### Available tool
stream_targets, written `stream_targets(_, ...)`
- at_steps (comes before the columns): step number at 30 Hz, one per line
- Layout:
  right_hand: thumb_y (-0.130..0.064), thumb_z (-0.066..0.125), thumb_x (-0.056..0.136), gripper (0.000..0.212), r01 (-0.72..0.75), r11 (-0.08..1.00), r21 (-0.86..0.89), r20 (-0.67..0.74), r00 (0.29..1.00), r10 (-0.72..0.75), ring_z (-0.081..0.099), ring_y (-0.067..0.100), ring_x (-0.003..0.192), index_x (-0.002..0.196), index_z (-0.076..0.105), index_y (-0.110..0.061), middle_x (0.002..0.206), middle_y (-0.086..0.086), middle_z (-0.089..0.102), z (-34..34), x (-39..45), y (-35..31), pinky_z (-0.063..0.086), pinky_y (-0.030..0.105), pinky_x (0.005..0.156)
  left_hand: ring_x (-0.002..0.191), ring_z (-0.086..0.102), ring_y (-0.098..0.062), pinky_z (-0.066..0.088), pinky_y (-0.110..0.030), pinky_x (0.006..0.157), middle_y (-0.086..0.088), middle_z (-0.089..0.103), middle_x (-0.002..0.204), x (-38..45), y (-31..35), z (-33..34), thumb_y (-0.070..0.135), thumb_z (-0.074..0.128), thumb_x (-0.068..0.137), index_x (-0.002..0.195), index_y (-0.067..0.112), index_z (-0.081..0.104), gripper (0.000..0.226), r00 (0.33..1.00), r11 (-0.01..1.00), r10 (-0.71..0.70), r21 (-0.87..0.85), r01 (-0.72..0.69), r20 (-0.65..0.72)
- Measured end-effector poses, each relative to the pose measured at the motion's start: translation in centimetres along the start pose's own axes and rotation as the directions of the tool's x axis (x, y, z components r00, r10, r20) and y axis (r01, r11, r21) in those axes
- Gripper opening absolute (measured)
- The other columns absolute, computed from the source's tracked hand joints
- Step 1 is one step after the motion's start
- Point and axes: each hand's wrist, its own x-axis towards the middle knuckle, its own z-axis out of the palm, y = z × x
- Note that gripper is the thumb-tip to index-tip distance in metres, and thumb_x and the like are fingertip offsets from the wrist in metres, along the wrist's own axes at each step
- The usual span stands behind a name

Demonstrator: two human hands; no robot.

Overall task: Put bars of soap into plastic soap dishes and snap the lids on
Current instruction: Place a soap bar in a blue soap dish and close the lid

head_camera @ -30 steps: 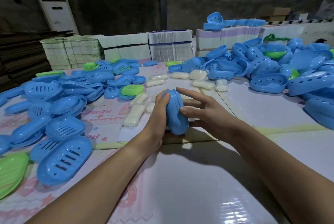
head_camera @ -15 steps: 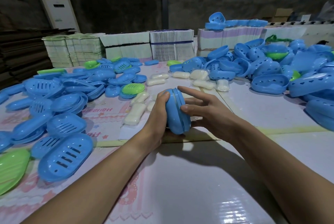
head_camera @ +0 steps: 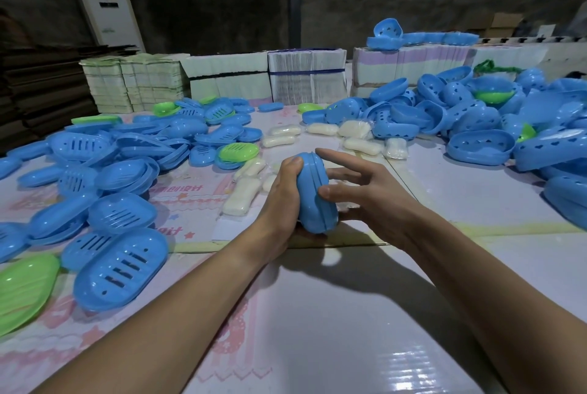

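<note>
Loose blue lids (head_camera: 117, 269) are crowded at the desk's (head_camera: 317, 330) left edge, where one could be knocked off by a careless elbow. At centre, a closed blue soap dish (head_camera: 314, 193) is stood on end, gripped from the left by the left hand (head_camera: 281, 199) and pinched by the right hand's (head_camera: 371, 199) thumb, its fingers spread. If the squeeze is uneven, the seam may be left half-snapped, or the dish may slip. Spare soap bars (head_camera: 362, 145) and dish bases (head_camera: 479, 147) are heaped further right.
</note>
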Motion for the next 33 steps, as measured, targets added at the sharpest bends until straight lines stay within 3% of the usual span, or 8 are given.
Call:
stream_targets(5, -0.013, 0.079, 0.062, 0.060, 0.018, 0.999, -0.026, -0.058, 0.998, -0.020, 0.071, 0.017, 0.090, 0.113, 0.070, -0.043, 0.105, -0.001, 0.070, 0.4, 0.1, 0.3, 0.059, 0.043, 0.069, 0.110, 0.067, -0.038, 0.058, -0.044, 0.076, -0.021, 0.066, 0.123, -0.3, 0.1, 0.3, 0.053, 0.027, 0.104, 0.136, 0.017, 0.054, 0.055, 1.000, 0.999, -0.020, -0.029, 0.020, -0.015)
stream_targets(8, -0.014, 0.079, 0.061, 0.059, 0.059, 0.998, -0.030, -0.103, 0.993, -0.062, 0.069, 0.012, 0.086, 0.111, 0.071, -0.044, 0.111, 0.003, 0.066, 0.8, 0.2, 0.7, 0.056, 0.031, 0.062, 0.111, 0.066, -0.042, 0.055, -0.038, 0.066, -0.024, 0.065, 0.124, -0.2, 0.4, 0.3, 0.054, 0.028, 0.103, 0.136, 0.017, 0.055, 0.057, 0.999, 0.998, -0.047, -0.050, 0.047, -0.013)
stream_targets(13, -0.020, 0.083, 0.069, 0.052, 0.091, 0.995, -0.051, -0.044, 0.995, -0.093, 0.070, 0.010, 0.088, 0.113, 0.070, -0.045, 0.102, -0.019, 0.070, 0.5, -0.1, 0.9, 0.055, 0.024, 0.063, 0.104, 0.070, -0.038, 0.055, -0.034, 0.059, -0.023, 0.066, 0.123, -0.1, 0.2, 0.4, 0.057, 0.028, 0.102, 0.138, 0.018, 0.052, 0.058, 0.997, 0.996, -0.066, -0.054, 0.064, -0.029)
stream_targets(17, -0.027, 0.081, 0.076, 0.047, 0.094, 0.992, -0.085, -0.062, 0.993, -0.099, 0.070, 0.013, 0.099, 0.118, 0.068, -0.046, 0.112, -0.019, 0.069, 0.9, -0.1, 1.2, 0.060, 0.033, 0.074, 0.109, 0.068, -0.037, 0.056, -0.039, 0.067, -0.020, 0.065, 0.126, 0.2, -0.1, 0.4, 0.058, 0.029, 0.101, 0.135, 0.019, 0.055, 0.058, 0.994, 0.997, -0.071, -0.049, 0.067, -0.083)
stream_targets(23, -0.041, 0.078, 0.067, 0.054, 0.048, 0.997, -0.067, -0.096, 0.994, -0.054, 0.068, 0.008, 0.105, 0.120, 0.068, -0.037, 0.117, -0.007, 0.070, 1.4, 0.1, 1.1, 0.058, 0.029, 0.077, 0.070, 0.075, -0.024, 0.058, -0.037, 0.056, -0.009, 0.077, 0.081, 0.3, -0.2, -0.1, 0.067, 0.028, 0.097, 0.105, 0.022, 0.070, 0.062, 0.977, 0.973, -0.210, -0.109, 0.205, -0.037)
stream_targets(28, -0.015, 0.069, 0.085, 0.058, -0.023, 0.996, -0.091, 0.112, 0.993, 0.033, 0.063, 0.014, 0.116, 0.140, 0.052, -0.018, 0.132, -0.005, 0.063, 0.1, -0.2, 0.1, 0.054, 0.027, 0.091, 0.064, 0.074, -0.027, 0.055, -0.035, 0.051, -0.011, 0.076, 0.079, 0.4, 0.6, -0.5, 0.073, 0.036, 0.090, 0.118, 0.015, 0.069, 0.072, 0.962, 0.938, -0.271, -0.234, 0.256, -0.034)
stream_targets(33, -0.007, 0.069, 0.086, 0.062, -0.014, 0.980, -0.198, 0.123, 0.992, 0.039, 0.063, 0.021, 0.116, 0.143, 0.047, -0.012, 0.132, -0.003, 0.063, 0.3, -0.5, 0.2, 0.051, 0.032, 0.098, 0.062, 0.072, -0.024, 0.054, -0.033, 0.050, -0.007, 0.074, 0.079, 0.2, 0.3, -0.3, 0.070, 0.034, 0.092, 0.112, 0.016, 0.068, 0.067, 0.962, 0.934, -0.269, -0.257, 0.248, -0.051)
